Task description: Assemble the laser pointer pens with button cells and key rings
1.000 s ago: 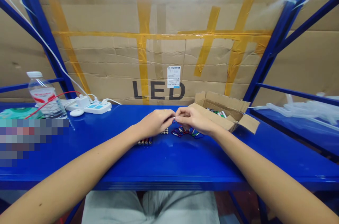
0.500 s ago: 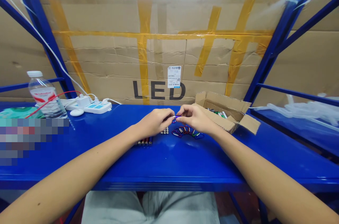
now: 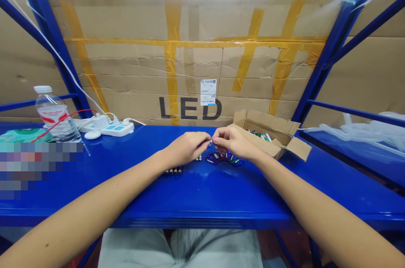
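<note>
Both hands meet over the middle of the blue shelf (image 3: 202, 192). My left hand (image 3: 189, 146) and my right hand (image 3: 232, 141) each pinch an end of a small part (image 3: 210, 143) held between their fingertips; it is too small to name. Just below the hands lies a heap of coloured carabiner clips (image 3: 223, 158). A row of small dark cylinders (image 3: 172, 171) lies under my left wrist, and a few silver bits (image 3: 198, 158) sit beside it.
An open cardboard box (image 3: 268, 133) holding small items stands right of the hands. At the far left are a water bottle (image 3: 53, 115), a white power strip (image 3: 115, 128) with cables and a white mouse (image 3: 93, 134). A taped cardboard wall marked LED backs the shelf. Clear plastic bags (image 3: 363, 131) lie at right.
The hands drew slightly apart half a second ago, showing a thin blue and silver piece, and have now closed together again over it. Everything else stays put.
</note>
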Demonstrator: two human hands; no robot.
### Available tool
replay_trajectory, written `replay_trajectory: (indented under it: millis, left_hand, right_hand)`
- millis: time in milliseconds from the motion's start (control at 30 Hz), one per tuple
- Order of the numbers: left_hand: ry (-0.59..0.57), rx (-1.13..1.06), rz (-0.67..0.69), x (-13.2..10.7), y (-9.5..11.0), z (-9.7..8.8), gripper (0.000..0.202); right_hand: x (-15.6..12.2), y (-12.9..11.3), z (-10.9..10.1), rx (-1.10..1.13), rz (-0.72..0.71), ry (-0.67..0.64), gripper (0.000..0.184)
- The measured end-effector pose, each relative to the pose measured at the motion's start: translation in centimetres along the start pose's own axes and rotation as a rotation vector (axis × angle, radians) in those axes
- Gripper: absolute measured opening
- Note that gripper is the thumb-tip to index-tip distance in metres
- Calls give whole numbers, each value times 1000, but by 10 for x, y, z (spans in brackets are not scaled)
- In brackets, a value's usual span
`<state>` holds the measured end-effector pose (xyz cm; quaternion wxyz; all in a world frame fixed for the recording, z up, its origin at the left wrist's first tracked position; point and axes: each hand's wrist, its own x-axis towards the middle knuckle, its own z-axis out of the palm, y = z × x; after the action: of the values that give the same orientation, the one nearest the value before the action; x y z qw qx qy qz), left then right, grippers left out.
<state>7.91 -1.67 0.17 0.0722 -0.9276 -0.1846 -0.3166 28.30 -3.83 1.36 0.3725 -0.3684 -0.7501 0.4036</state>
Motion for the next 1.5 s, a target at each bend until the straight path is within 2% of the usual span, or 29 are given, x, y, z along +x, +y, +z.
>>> replay_trajectory:
  millis: [200, 400, 567, 800, 1033, 1200, 1367, 1500]
  left_hand:
    - [-49, 31, 7, 1, 2, -1, 17]
    - [-75, 75, 50, 1, 4, 0, 19]
    - [-84, 49, 34, 1, 6, -1, 17]
    - [-53, -79, -73, 4, 8, -5, 12]
    - [-27, -99, -102, 4, 6, -6, 12]
    - [-25, -93, -105, 3, 2, -5, 14]
    - [-19, -89, -111, 1, 0, -3, 13]
    - [26, -119, -134, 2, 1, -3, 11]
  right_hand:
    - [-1, 1, -1, 63, 58, -54, 33]
    - [-1, 1, -2, 147, 153, -97, 32]
    - [1, 5, -1, 206, 191, -111, 28]
    - [1, -3, 3, 93, 137, 27, 17]
    - [-3, -8, -2, 29, 56, -37, 10]
    - [-4, -10, -6, -246, -47, -41, 16]
    - [-1, -1, -2, -548, -267, 37, 15]
    - [-2, 3, 2, -614, -332, 111, 4]
